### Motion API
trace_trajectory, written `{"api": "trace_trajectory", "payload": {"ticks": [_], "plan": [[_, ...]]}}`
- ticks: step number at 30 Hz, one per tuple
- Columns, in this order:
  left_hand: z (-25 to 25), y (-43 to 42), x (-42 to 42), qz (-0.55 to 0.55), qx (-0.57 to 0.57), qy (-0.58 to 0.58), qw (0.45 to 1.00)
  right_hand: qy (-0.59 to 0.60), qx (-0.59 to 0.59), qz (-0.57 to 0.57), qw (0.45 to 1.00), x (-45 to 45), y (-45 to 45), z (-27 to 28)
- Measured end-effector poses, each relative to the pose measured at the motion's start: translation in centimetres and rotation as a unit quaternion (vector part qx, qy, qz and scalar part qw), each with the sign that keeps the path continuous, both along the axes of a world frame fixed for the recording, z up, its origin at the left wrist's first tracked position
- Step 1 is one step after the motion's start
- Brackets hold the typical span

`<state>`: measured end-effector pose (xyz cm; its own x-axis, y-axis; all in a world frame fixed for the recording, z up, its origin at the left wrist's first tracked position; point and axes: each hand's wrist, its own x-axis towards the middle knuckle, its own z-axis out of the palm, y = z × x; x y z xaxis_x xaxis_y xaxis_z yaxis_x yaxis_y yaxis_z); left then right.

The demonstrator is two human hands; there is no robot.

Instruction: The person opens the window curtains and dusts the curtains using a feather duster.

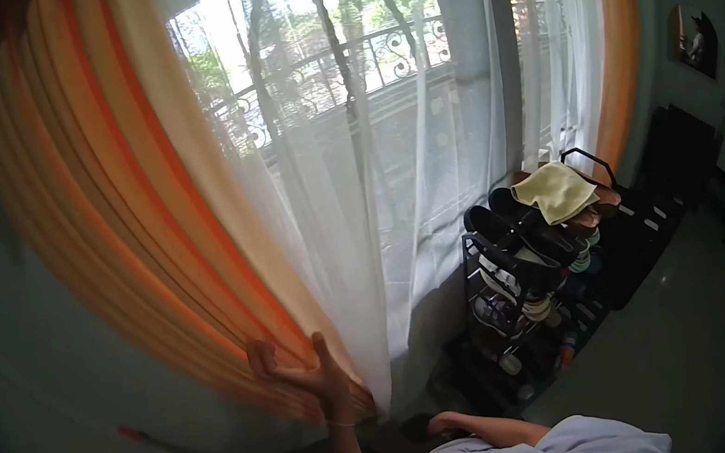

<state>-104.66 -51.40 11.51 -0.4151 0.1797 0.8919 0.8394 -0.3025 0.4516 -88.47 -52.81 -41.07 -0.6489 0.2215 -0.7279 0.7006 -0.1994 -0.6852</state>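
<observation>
My left hand (304, 371) is raised against the lower part of the orange and cream striped curtain (160, 191), thumb and fingers spread apart, the palm near the curtain's inner edge. Beside that curtain hangs a sheer white curtain (344, 229) in front of the window. Low in the view, by the pale shirt, my right hand (448, 424) is closed with curled fingers near a small dark object (418, 427). What it grips, if anything, cannot be made out.
A black rack (506, 275) full of shoes stands right of the window, with a yellow cloth (554, 191) on top. A second orange curtain (620, 38) hangs farther right. A framed picture (694, 42) is on the right wall, above a dark piece of furniture (676, 144).
</observation>
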Motion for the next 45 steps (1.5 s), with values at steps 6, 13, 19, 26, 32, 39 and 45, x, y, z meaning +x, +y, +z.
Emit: {"api": "trace_trajectory", "payload": {"ticks": [6,13,19,26,32,39,45], "plan": [[0.5,1.8,-0.8,0.164,-0.075,0.022,0.983,-0.062,0.077,0.150,0.984,1.1,-0.8,7.0],[1.8,-1.4,-6.1,0.196,-0.102,0.018,0.975,-0.016,0.264,0.162,0.951,6.7,-0.8,19.8],[2.4,-3.0,-7.4,0.080,-0.055,-0.045,0.994,-0.071,0.281,0.145,0.946,12.2,1.0,29.3],[6.3,-0.3,-14.7,-0.036,0.196,-0.278,0.940,0.014,0.362,0.219,0.906,13.9,1.6,36.2],[6.6,-1.9,-17.6,-0.023,0.093,-0.228,0.969,0.055,0.313,0.258,0.913,12.7,0.7,43.6],[7.9,-2.0,-20.1,-0.110,-0.093,-0.142,0.979,0.130,0.212,0.114,0.962,14.4,1.3,48.6],[8.3,-0.8,-20.1,-0.014,-0.141,-0.050,0.989,0.216,0.269,0.133,0.929,13.4,2.3,48.9]]}}
